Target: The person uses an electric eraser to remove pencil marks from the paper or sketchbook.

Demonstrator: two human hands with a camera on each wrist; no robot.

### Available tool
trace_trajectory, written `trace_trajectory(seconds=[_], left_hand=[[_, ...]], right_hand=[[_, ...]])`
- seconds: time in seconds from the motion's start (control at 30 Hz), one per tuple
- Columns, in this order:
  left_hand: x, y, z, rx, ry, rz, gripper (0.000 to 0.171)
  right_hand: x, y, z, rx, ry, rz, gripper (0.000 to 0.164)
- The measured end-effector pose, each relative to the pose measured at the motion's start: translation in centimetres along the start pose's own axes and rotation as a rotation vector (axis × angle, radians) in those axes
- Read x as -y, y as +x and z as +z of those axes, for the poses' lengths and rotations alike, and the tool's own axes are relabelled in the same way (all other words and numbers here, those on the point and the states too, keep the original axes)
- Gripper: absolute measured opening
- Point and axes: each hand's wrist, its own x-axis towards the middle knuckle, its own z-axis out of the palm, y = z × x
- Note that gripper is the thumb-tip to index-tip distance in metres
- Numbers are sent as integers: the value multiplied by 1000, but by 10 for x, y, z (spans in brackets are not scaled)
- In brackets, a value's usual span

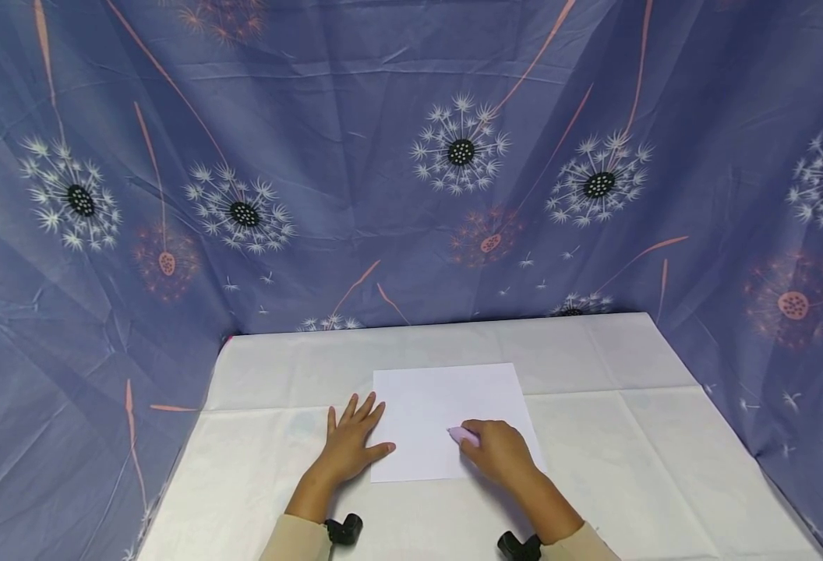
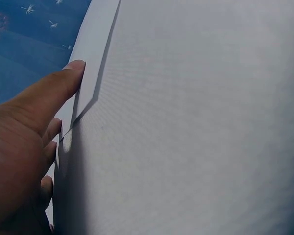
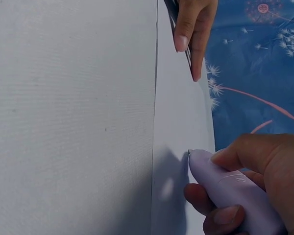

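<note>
A blank white sheet of paper (image 1: 425,405) lies flat on the white-covered table. My left hand (image 1: 348,450) rests at its left edge with the fingers spread, the thumb on the paper near its lower left corner. In the left wrist view, the thumb (image 2: 63,85) lies along the sheet's border. My right hand (image 1: 503,452) grips a lavender, rounded tool with a small metal tip (image 3: 230,188) over the right half of the sheet. The tip points left, close over the paper, thumb on one side and curled fingers on the other.
The white tablecloth (image 1: 615,452) has fold creases and extends around the sheet on all sides. A blue curtain with dandelion print (image 1: 355,156) hangs behind the table and along both sides. Black wrist cameras (image 1: 344,530) sit at both cuffs.
</note>
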Motion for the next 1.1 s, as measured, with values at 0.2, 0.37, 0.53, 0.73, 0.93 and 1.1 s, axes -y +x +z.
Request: trace_trajectory(seconds=[0.2,0.37,0.53,0.73,0.93,1.1], left_hand=[[0,0,0,-5,-4,11,79],[-1,0,0,-7,1,11,79],[-2,0,-1,-3,-2,4,79],[-2,0,-2,3,-11,-8,79],[-2,0,-1,3,-12,-8,79],[-2,0,-1,-1,-9,-6,79]], right_hand=[[0,0,1,2,19,9,24],[1,-1,2,4,25,-10,26],[0,-2,0,-14,-3,19,26],[-3,-2,-3,-46,-3,27,19],[-6,-2,-3,-68,2,27,21],[-5,-2,-1,-50,18,27,20]])
